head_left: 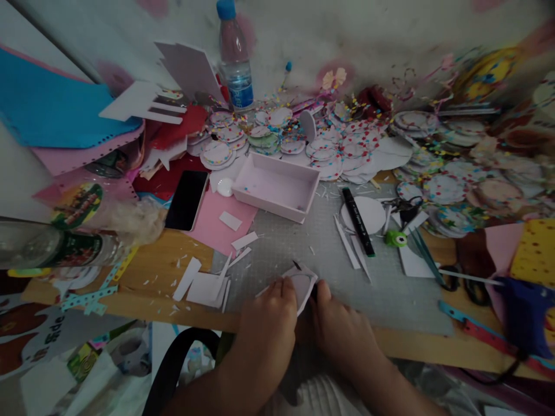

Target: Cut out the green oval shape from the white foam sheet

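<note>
Near the table's front edge, my left hand (271, 315) presses its closed fingers on a small white piece of card (303, 282) with a curved line drawn on it. My right hand (340, 323) is closed at the card's right edge, around something small and dark that its fingers mostly hide. A dark pointed tip shows at the card's top edge; I cannot tell what it belongs to. Beneath lies a grey cutting mat (286, 248). White card offcuts (208, 289) lie left of my hands. A black marker (358, 222) rests across a white card disc (375, 215) beyond my right hand.
An open pale box (277, 185) stands on the mat's far side. A phone (187, 200) lies left of it on pink paper. Decorated discs (325, 150) pile along the wall by a water bottle (236, 63). At right are scissors (472, 289) and a green key charm (395, 239).
</note>
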Demonstrator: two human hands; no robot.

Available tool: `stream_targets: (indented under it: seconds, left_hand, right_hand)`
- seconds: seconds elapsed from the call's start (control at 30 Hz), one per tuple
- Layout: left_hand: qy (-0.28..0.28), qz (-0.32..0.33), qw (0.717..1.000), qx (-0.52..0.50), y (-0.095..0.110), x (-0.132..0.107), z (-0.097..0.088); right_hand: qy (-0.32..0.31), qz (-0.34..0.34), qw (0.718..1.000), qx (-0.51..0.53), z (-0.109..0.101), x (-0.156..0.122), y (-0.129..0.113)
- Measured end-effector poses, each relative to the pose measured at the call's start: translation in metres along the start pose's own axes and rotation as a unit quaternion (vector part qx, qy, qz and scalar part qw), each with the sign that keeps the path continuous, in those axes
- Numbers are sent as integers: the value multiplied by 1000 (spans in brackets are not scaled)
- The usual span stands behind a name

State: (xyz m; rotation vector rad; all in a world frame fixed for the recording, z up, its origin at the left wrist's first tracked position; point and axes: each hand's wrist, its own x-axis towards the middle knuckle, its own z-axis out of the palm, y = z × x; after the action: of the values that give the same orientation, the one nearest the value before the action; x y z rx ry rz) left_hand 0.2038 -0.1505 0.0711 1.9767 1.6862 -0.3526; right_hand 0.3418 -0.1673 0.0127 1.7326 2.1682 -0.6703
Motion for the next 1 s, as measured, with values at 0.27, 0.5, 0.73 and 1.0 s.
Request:
stream_targets:
  seconds: [0.27, 0.5, 0.73, 1.0]
  left_hand:
    - [-7, -7, 1000, -17, -5, 0, -8]
    - [9, 5, 999, -48, -14, -7, -13]
    - [-6, -4, 997, -80, -26, -19, -22]
    - [72, 29, 970, -228, -38, -29, -25]
  right_hand:
    - [31, 14, 999, -20, 4, 2, -7]
    - [64, 6, 998, -18, 8, -1, -9]
    - [91, -18, 996, 15, 10, -2, -11]
    - [117, -75, 987, 75, 5, -7, -2]
